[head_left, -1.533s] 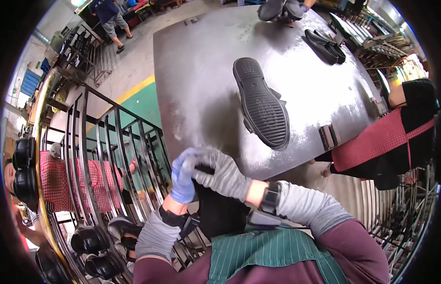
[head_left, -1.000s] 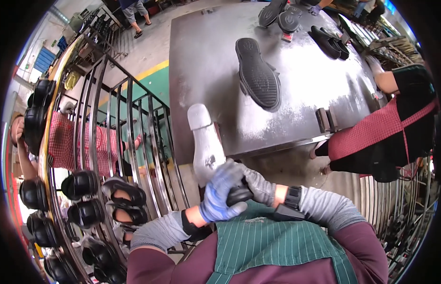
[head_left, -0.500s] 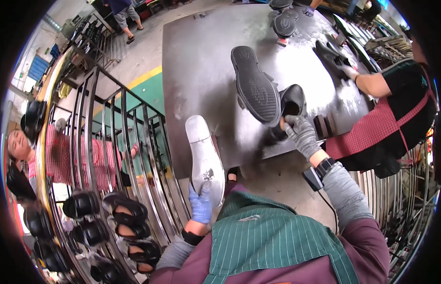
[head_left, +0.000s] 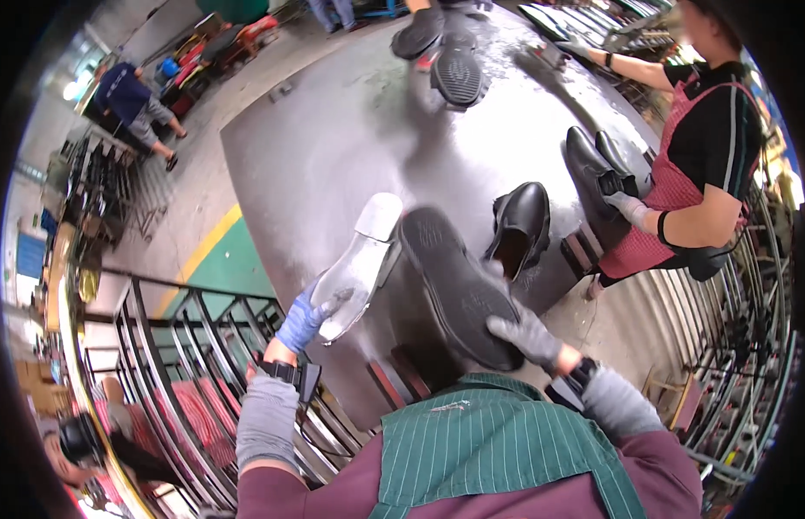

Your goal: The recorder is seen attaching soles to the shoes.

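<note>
My left hand (head_left: 305,322), in a blue glove, grips a white shoe sole (head_left: 355,264) by one end, the thumb on its pale face. A raised heel block tops the far end. My right hand (head_left: 532,337), in a grey glove, is closed on the near end of a black shoe sole (head_left: 450,281), tread side up. The two soles are held side by side over the dark table (head_left: 333,138), their far ends almost meeting. Whether uppers are attached beneath is hidden. A black shoe (head_left: 521,227) stands upright just beyond my right hand.
A co-worker (head_left: 701,147) stands at the right with a gloved hand on black shoes (head_left: 593,173). More dark shoes (head_left: 457,73) lie at the far edge. Dark blocks (head_left: 394,381) sit on the near edge. A metal rack (head_left: 204,346) stands at my left.
My right hand has left the upright shoe and taken hold of the black sole, now nearer me. My left hand has brought the white sole beside it over the table. My view has turned.
</note>
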The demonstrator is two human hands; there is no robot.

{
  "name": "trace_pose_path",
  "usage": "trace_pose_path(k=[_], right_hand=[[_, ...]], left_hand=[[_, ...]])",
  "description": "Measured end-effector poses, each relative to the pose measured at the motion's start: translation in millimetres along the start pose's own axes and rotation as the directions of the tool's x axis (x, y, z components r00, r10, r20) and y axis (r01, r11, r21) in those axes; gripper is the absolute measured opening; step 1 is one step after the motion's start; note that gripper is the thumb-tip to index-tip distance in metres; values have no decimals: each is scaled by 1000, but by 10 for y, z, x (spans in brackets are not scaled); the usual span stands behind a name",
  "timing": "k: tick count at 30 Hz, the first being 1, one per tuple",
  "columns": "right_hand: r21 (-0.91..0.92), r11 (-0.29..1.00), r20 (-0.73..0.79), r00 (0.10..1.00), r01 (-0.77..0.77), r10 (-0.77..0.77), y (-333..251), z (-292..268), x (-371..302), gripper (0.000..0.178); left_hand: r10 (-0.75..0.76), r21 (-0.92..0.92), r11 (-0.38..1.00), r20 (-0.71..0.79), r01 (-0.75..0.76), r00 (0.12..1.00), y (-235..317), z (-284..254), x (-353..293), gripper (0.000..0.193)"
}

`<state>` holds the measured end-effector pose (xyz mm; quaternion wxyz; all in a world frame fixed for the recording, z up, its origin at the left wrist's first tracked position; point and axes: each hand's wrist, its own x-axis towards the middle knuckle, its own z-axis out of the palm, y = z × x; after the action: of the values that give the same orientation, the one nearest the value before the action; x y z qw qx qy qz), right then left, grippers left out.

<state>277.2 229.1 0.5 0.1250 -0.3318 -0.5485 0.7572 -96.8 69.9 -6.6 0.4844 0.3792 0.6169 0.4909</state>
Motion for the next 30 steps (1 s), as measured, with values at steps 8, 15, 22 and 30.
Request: trace_pose_path(k=[8,15,22,30], right_hand=[[-19,966,-119,960,-259,255,118,-161,-423,62],[-172,929,-456,863,-327,219,271,-28,-699,61],[-357,889,-20,954,-287,300,-356,-307,94,48],[-36,943,523,798,-331,300,503,1056,162,59]], left_hand=[[31,247,961,337,-120,941,393,617,2268,64],[7,-196,961,725,197,689,316,902,2026,46],[-32,-197,980,-246,-18,969,-18,892,192,30],[-104,-230,972,-610,-50,785,-159,-25,-71,36]])
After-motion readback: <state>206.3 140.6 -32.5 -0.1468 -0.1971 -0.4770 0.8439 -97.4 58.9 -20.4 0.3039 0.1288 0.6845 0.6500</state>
